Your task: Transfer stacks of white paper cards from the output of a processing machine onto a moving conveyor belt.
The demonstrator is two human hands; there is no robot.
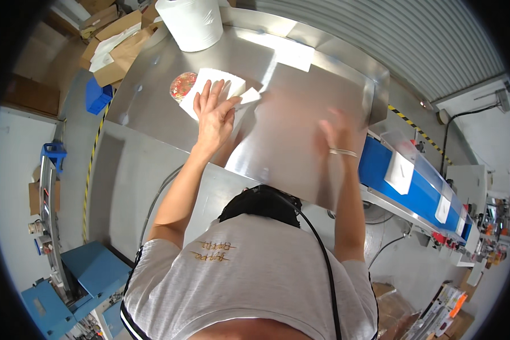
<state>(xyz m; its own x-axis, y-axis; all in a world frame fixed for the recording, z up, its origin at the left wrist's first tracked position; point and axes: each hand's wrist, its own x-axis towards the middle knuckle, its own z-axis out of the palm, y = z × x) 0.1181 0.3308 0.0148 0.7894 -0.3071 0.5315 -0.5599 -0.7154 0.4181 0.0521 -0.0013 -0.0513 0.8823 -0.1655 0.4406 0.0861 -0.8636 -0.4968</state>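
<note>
My left hand [215,116] lies on some white flat packets or folded sheets [224,78] at the left of a steel tabletop [300,136]. Its fingers are stretched out and apart, pressing down from above. A round, red and gold patterned piece [183,85] sticks out from under the white pieces on their left side; the rest of it is covered. Over the right part of the tabletop is my right hand [340,133], smeared by motion, with a pale bracelet at the wrist. Whether it holds anything does not show.
A large white roll [191,24] stands at the tabletop's far left. A white sheet [294,55] lies near the raised back edge. To the right runs a blue conveyor belt [375,161] carrying white packets [399,173]. Open cardboard boxes [119,54] and a blue bin [98,95] are left.
</note>
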